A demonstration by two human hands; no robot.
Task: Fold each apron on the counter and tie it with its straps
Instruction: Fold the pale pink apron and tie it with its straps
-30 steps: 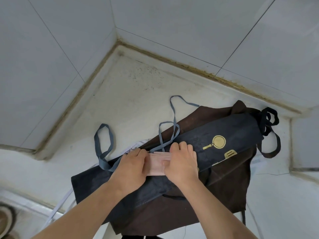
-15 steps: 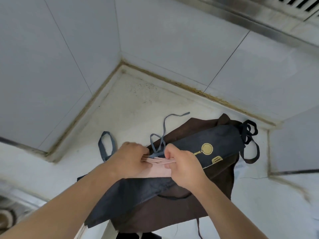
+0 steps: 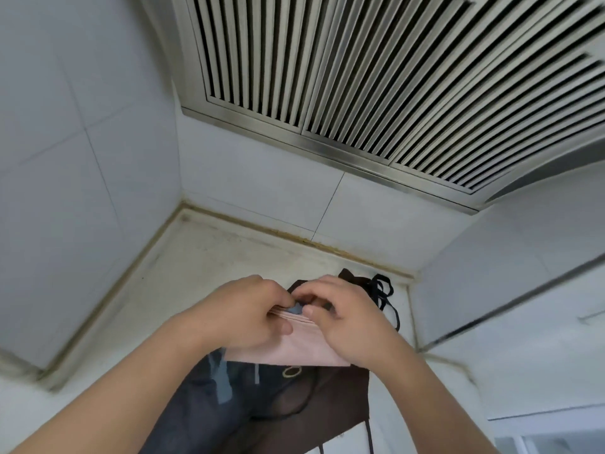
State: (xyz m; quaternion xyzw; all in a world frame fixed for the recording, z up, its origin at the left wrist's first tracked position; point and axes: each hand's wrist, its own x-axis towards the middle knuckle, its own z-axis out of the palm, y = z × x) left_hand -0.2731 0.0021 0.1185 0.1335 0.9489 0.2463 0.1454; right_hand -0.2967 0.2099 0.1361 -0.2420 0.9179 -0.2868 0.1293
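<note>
Since the earlier frames the view has tipped upward, so the slatted metal vent (image 3: pixel 409 80) that was only a sliver at the top edge now fills the upper right of the frame, and the aprons have slid down to the lower centre. The folded pink apron (image 3: pixel 294 350), which lay flat under both palms a second ago, is now lifted between the hands, and the grey strap loops that trailed over the counter to the left are no longer in sight there.

White wall tiles (image 3: pixel 82 152) take up the left side and the band below the vent. The pale, stained counter (image 3: pixel 183 276) runs from the corner seam at centre down to the lower left. On it, at lower centre, lies the brown apron (image 3: pixel 343 401) with the dark navy apron (image 3: pixel 209 417) draped across its left part; black straps (image 3: pixel 384 294) bunch at the brown apron's far right corner.

The left hand (image 3: pixel 242 317) and the right hand (image 3: pixel 347 317) are close together at centre frame, each gripping the pink apron's upper edge, fingers curled. Between their fingertips sits a small piece of grey strap (image 3: pixel 296 310), pinched there; blur hides which fingers hold it.
</note>
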